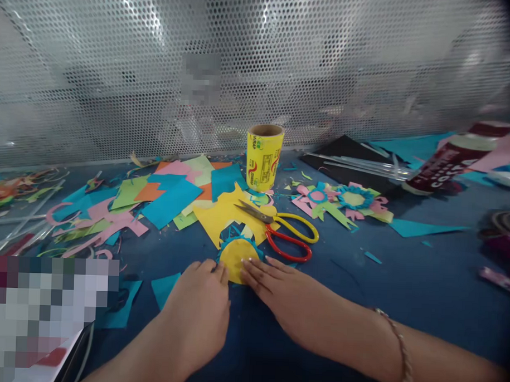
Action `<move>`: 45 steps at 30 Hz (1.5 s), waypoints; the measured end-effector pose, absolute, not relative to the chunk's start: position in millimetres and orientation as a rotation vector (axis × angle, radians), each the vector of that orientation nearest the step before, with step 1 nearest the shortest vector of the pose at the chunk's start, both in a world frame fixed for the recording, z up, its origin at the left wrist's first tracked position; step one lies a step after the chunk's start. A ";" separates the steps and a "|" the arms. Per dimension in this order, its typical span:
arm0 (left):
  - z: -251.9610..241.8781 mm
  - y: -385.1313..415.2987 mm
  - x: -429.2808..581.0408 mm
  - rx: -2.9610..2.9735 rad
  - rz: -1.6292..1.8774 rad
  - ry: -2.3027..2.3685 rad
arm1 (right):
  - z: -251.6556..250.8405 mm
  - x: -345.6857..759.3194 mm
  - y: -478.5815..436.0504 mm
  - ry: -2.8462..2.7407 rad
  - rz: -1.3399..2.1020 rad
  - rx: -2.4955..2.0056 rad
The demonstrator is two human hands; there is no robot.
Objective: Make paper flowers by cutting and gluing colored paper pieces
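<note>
A yellow paper disc (235, 259) with a crinkled blue paper fringe lies on the table in front of me. My left hand (204, 292) is closed at its left edge, fingers bent and pressed together on the rim. Fingers outstretched, my right hand (279, 282) lies flat across the disc's right side. Scissors (274, 220) with one yellow and one red handle rest partly open just behind it. Beneath their blades is a cut sheet of yellow paper (221, 210). The underside of the disc is hidden.
A yellow cardboard tube (264, 159) stands behind the scissors. Coloured paper pieces (171, 199) are strewn to the left. Finished-looking paper rosettes (355, 199) lie to the right, near a dark red bottle (452, 160) on its side. A perforated metal screen (259, 63) closes off the back.
</note>
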State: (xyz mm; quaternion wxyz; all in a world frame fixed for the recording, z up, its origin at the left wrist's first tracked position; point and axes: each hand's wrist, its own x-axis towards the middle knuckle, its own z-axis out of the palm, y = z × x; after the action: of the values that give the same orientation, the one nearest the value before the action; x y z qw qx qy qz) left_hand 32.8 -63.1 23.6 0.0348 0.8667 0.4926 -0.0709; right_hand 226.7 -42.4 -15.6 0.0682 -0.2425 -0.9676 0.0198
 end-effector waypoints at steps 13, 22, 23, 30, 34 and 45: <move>21.9 -53.7 37.8 2.663 -0.150 1.512 | -6.9 215.9 -32.7 -2.828 0.161 -0.916; 15.9 -32.3 34.8 2.611 -0.062 1.535 | -4.0 226.9 -28.6 -2.904 0.368 -0.854; 15.1 -34.0 34.1 2.612 -0.054 1.560 | -4.2 227.7 -28.2 -2.911 0.369 -0.848; 2.9 -44.2 31.3 2.647 -0.151 1.639 | 0.8 234.7 -22.4 -2.889 0.331 -0.740; -1.5 -44.5 32.7 2.635 -0.231 1.691 | 3.4 231.5 -16.0 -2.845 0.204 -0.764; -4.0 -53.7 41.0 2.540 -0.235 1.909 | -13.3 214.2 -10.5 -2.810 0.134 -0.855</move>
State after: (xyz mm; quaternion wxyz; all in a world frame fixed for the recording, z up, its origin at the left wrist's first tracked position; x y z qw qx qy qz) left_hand 41.0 -53.7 -4.0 -0.0225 0.7970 0.5990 -0.0736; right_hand 214.2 -10.5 -13.3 0.1007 -0.2893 -0.9508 0.0454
